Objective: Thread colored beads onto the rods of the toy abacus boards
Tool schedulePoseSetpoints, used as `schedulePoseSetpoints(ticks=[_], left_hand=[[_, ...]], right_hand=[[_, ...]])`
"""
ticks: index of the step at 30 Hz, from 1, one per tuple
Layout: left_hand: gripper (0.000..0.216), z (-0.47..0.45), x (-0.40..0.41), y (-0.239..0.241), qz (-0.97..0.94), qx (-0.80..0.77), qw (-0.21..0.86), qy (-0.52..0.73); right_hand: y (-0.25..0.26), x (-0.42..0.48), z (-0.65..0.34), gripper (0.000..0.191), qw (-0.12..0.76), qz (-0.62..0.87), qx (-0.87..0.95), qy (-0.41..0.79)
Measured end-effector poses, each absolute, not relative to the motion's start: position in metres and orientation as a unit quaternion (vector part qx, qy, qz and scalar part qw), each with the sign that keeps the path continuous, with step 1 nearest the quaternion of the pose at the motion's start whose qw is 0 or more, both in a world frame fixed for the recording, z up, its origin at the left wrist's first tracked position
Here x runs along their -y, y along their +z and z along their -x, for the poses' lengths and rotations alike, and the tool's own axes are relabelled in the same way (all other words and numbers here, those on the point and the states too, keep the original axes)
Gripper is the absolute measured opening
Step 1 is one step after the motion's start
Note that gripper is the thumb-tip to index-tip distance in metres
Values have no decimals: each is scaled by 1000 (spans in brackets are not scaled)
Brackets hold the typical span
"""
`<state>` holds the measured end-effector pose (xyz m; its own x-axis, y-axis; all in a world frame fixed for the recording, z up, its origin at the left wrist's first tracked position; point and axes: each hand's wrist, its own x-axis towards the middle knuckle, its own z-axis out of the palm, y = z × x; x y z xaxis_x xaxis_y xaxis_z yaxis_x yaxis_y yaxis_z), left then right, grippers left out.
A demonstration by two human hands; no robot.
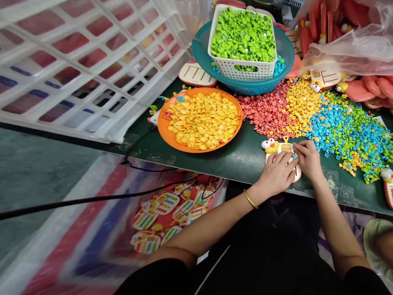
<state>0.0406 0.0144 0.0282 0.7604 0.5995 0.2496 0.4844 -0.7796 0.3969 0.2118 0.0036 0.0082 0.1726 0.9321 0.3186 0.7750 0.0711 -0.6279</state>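
Observation:
On the near edge of the dark green table lies a cream toy board (pixel 283 148) with a yellow duck-like head and bulging white eyes. My left hand (pixel 278 171) rests across it, fingers bent over its face and holding it against the table. A small blue piece (pixel 295 157) shows at the tips of these fingers. At the board's upper right, my right hand (pixel 309 159) has thumb and fingers pinched together; whatever is between them is hidden. Part of the board's slotted face is covered by my hands.
Loose red pieces (pixel 268 108), yellow pieces (pixel 302 102) and mixed blue-green pieces (pixel 353 131) spread beyond my hands. An orange plate (pixel 162 130) holds yellow discs. Behind it, a white basket (pixel 245 69) of green pieces stands in a teal basin (pixel 201 51). A white crate (pixel 107 133) leans at left.

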Motion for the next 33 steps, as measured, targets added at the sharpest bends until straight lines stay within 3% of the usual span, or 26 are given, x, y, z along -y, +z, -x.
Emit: schedulePoseSetpoints(ticks=[5,11,17,23,27,33], left_hand=[[34,-52,-11,24,-903,-330,160,226],[38,-41,-15,19,-876,-342,190,283],[15,-25,-10,13,-839,-380,215,325],[20,-24,-11,11,-843,-382,227,303],[41,-23,-12,12,-851,-372,228,290],[31,-23,-12,12,-842,-391,232,290]], right_hand=[[12,-12,-227,25,346,641,666,161],[23,5,-226,28,335,647,671,142],[18,29,-202,24,327,661,664,119],[18,20,-191,24,330,626,690,156],[22,18,-199,23,339,658,662,116],[17,29,-191,30,318,667,664,110]])
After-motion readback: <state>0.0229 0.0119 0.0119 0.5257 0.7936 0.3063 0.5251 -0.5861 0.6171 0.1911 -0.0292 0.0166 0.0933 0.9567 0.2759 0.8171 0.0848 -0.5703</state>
